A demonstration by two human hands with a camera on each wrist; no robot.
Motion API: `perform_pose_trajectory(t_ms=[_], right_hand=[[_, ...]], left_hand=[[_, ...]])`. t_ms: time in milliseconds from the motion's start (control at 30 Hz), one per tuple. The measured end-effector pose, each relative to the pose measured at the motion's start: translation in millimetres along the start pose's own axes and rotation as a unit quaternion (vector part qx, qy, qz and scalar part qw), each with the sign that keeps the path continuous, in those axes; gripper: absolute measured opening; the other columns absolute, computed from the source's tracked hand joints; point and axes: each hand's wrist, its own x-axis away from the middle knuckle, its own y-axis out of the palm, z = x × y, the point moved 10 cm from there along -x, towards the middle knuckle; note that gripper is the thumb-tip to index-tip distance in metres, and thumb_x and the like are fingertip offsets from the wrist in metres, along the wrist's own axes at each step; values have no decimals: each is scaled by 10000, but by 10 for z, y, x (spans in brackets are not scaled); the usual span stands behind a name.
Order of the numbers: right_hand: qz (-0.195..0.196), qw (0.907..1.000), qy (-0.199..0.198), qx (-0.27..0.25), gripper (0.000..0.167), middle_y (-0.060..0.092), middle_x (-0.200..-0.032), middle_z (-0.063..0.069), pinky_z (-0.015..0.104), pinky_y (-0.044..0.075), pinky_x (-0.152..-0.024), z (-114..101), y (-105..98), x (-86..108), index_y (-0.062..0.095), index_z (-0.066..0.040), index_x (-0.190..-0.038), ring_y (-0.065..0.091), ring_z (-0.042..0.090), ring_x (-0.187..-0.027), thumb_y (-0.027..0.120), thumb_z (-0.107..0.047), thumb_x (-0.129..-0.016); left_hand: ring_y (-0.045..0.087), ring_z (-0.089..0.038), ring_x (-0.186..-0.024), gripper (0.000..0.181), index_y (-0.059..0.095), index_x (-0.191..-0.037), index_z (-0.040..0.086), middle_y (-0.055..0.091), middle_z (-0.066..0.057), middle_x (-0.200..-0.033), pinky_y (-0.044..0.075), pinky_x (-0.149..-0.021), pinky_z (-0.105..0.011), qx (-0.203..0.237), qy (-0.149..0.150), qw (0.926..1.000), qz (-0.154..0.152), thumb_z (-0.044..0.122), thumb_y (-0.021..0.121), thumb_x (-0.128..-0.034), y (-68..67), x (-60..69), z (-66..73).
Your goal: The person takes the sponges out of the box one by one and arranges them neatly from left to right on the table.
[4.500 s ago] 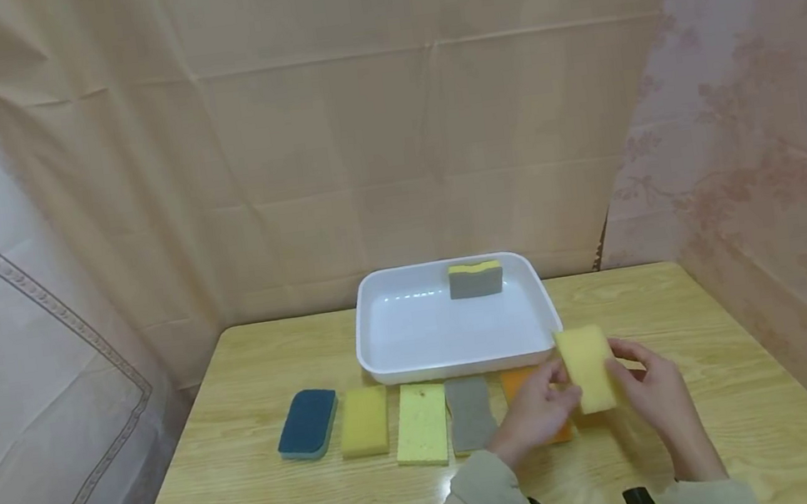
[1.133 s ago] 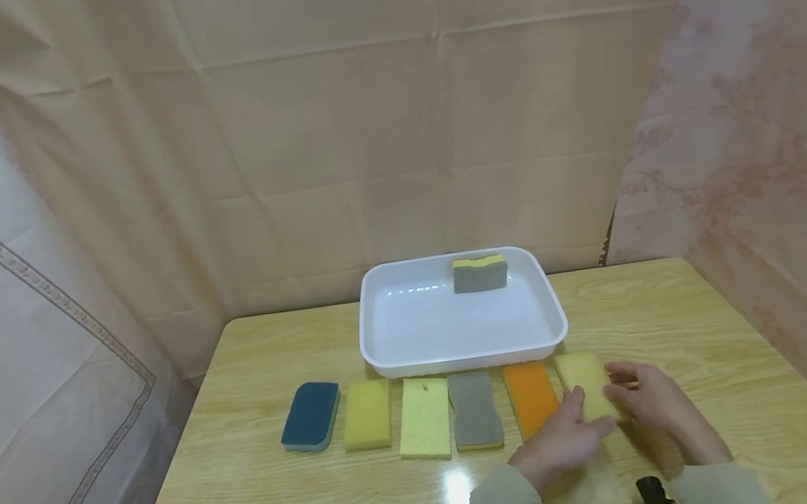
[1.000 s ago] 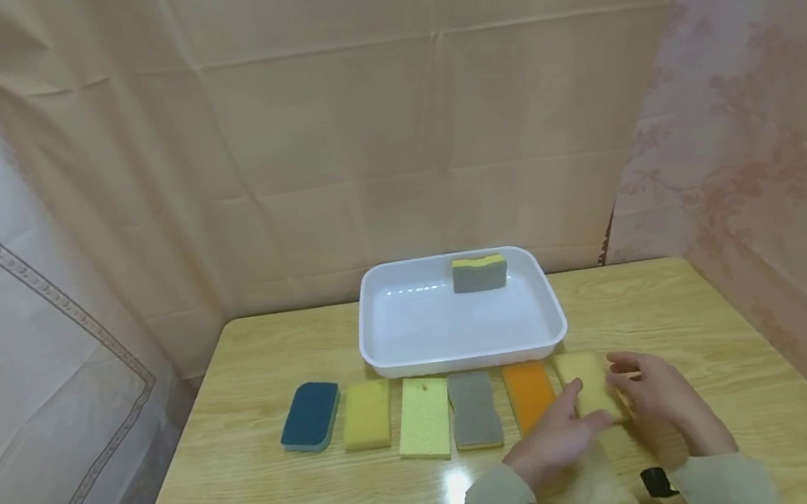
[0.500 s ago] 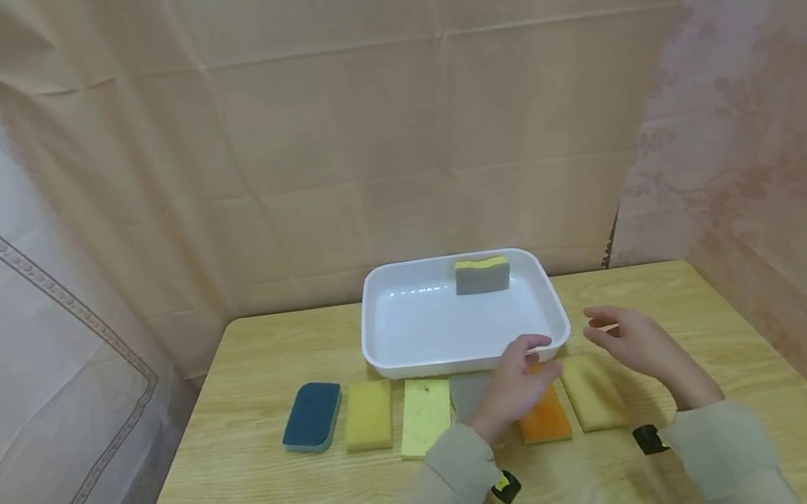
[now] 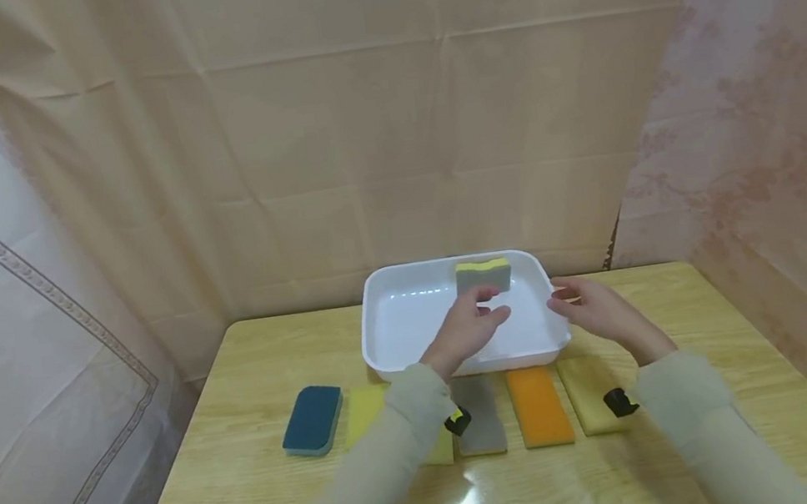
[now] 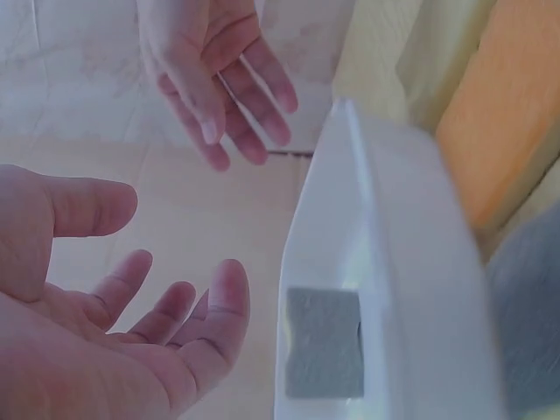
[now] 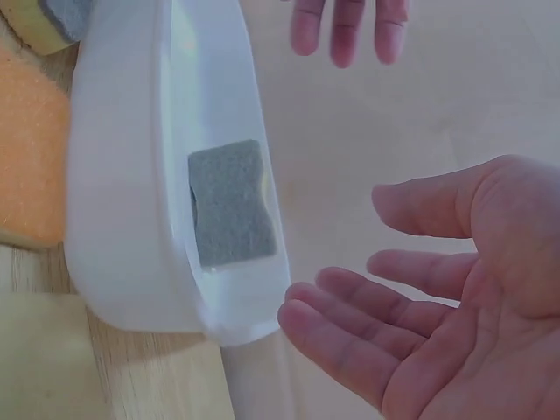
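Observation:
A grey-and-yellow sponge (image 5: 483,277) stands on its long edge at the back right inside the white tray (image 5: 417,366). My left hand (image 5: 462,329) is over the tray, its fingers loosely bent and nothing held, with the fingertips just in front of that sponge. Near the tray's right rim is my right hand (image 5: 592,309), also holding nothing. Both wrist views show relaxed, spread fingers, and the standing sponge (image 6: 325,343) lies apart from them. In the right wrist view the same sponge (image 7: 232,203) shows its grey wavy-sided face.
In front of the tray lies a row of sponges: dark blue (image 5: 312,420), yellow (image 5: 364,412), pale yellow (image 5: 440,451), grey (image 5: 478,415), orange (image 5: 539,406) and light yellow (image 5: 592,397). My left sleeve covers part of the row. A beige curtain (image 5: 387,119) hangs behind the table.
The light yellow sponge, earlier held up in both hands, was laid flat at the row's right end and let go. Both hands have since moved forward to the tray.

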Motion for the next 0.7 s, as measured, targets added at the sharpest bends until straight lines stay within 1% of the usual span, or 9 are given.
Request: perform_pose_trajectory(t_ms=[100, 167, 233, 367, 433, 533, 600, 700], right_hand=[[-150, 9995, 156, -240, 635, 507, -1380, 368, 539, 523, -955, 10, 38, -90, 358, 121, -1489, 569, 496, -1199, 560, -294, -1053], [-235, 9985, 305, -392, 637, 483, -1410, 363, 512, 521, -969, 25, 63, -153, 343, 109, -1503, 560, 476, -1219, 556, -291, -1055], [-319, 9966, 499, -567, 638, 458, -1443, 350, 483, 517, -982, 55, 86, -219, 329, 86, -1521, 551, 456, -1242, 551, -292, -1057], [-409, 9929, 740, -835, 638, 428, -1475, 339, 454, 504, -1004, 93, 124, -349, 306, 70, -1539, 530, 438, -1276, 544, -276, -1060], [-424, 9921, 748, -919, 624, 423, -1476, 345, 457, 500, -1011, 89, 136, -412, 301, 86, -1534, 526, 440, -1277, 536, -247, -1061], [-379, 9939, 717, -749, 603, 437, -1464, 345, 461, 502, -1010, 72, 143, -501, 316, 100, -1521, 536, 437, -1259, 533, -222, -1058], [-360, 9955, 648, -590, 597, 441, -1452, 356, 474, 504, -1005, 50, 155, -559, 323, 120, -1507, 531, 448, -1259, 533, -210, -1055], [-365, 9966, 603, -431, 587, 445, -1445, 359, 482, 505, -1001, 39, 194, -644, 332, 131, -1496, 511, 453, -1280, 532, -201, -1055]], left_hand=[[589, -283, -1203, 448, 566, -1374, 49, 571, -127, -1404, 468, -1048, -393, -154, 63, 9999, 19, 270, 652, -994, -101, -88, 12], [596, -287, -1191, 441, 568, -1364, 33, 585, -132, -1379, 472, -1040, -387, -169, 75, 9998, 56, 244, 658, -987, -163, -141, 10], [597, -281, -1193, 440, 568, -1366, 34, 592, -126, -1363, 476, -1033, -386, -186, 3, 9998, 77, 236, 655, -985, -215, -188, -12], [589, -270, -1203, 441, 561, -1359, 25, 602, -146, -1343, 462, -1040, -388, -296, -154, 9993, 142, 222, 653, -975, -303, -289, -89], [575, -269, -1213, 447, 558, -1359, 14, 603, -150, -1341, 445, -1052, -389, -545, -153, 9982, 173, 226, 643, -975, -340, -352, -131], [555, -284, -1232, 451, 548, -1361, -11, 601, -166, -1338, 430, -1065, -390, -1012, -92, 9946, 221, 212, 628, -977, -394, -458, -203], [541, -290, -1253, 464, 542, -1364, -11, 591, -170, -1343, 425, -1071, -390, -1437, -124, 9891, 289, 231, 623, -977, -439, -521, -266], [534, -314, -1270, 471, 528, -1374, -19, 572, -193, -1358, 429, -1071, -401, -1891, -292, 9810, 312, 220, 607, -976, -498, -590, -359]])
